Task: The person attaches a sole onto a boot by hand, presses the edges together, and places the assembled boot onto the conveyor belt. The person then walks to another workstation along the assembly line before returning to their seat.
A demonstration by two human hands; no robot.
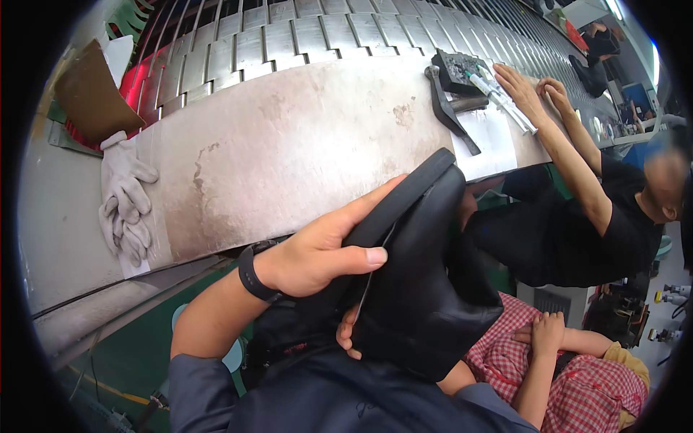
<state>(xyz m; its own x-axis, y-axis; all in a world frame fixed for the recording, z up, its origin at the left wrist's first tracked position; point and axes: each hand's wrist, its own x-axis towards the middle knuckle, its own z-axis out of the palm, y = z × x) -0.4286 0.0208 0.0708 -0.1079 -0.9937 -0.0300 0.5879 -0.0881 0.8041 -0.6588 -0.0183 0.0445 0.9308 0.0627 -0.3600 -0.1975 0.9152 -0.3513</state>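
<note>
My left hand (317,249) grips one black moulded part (419,281), thumb laid across its near face and fingers stretched up along its long curved edge. My right hand (349,333) is mostly hidden beneath that part; only two or three fingertips show at its lower left edge, curled against it, so it is holding from below. The part sits between my hands, just above my lap and in front of the worn metal bench (289,144). On the bench to my left lies one pair of white work gloves (124,198). Further right, another person's two hands (534,90) rest on a white sheet (491,141) beside a black bracket (451,108). A third person in a red checked garment (599,390) sits at my lower right.
</note>
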